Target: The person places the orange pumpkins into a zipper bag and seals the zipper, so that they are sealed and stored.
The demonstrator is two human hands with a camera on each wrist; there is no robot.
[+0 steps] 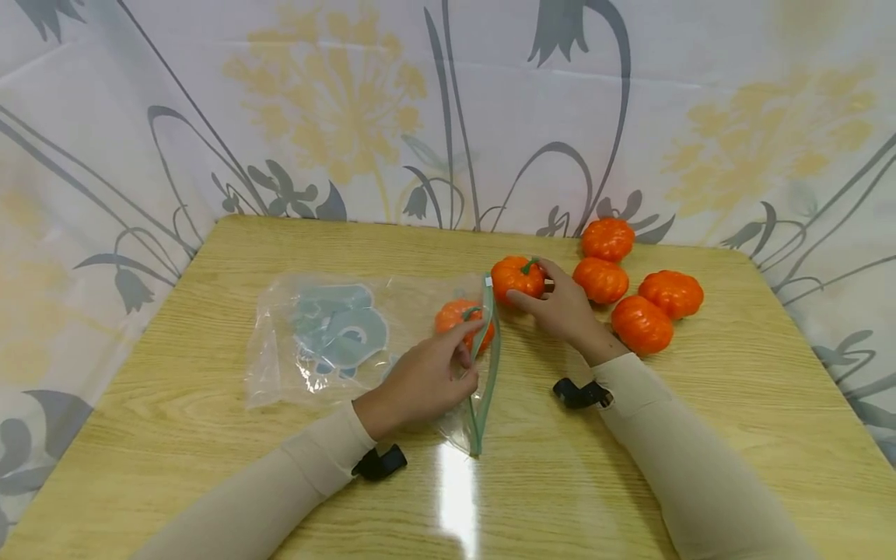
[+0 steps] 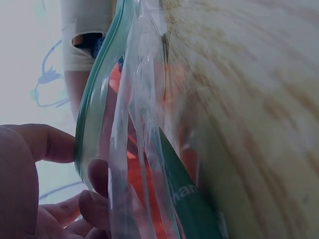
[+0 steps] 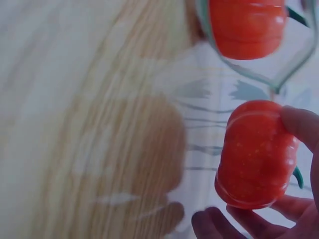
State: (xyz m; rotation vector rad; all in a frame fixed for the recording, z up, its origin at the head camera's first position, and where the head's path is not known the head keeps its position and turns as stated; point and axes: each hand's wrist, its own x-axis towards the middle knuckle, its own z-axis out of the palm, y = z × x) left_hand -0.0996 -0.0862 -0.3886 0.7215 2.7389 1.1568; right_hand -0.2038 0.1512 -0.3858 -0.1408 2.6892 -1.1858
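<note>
A clear zip bag (image 1: 413, 292) with a green zip edge and a pale blue animal print lies on the table. One orange toy pumpkin (image 1: 451, 313) is inside it, just behind the mouth. My left hand (image 1: 423, 381) pinches the bag's upper green edge (image 2: 94, 99), and the mouth gapes. Between the fingers and thumb of my right hand (image 1: 560, 307) is another small orange pumpkin (image 1: 514, 278) with a green stem. That pumpkin sits right beside the mouth's far corner; the right wrist view shows its underside (image 3: 256, 157) above the tabletop.
Several more orange pumpkins stand in a cluster right of my right hand, among them a back one (image 1: 607, 239) and a front one (image 1: 642, 324). The wooden table (image 1: 210, 482) ends at a flower-patterned cloth (image 1: 490, 117) behind it.
</note>
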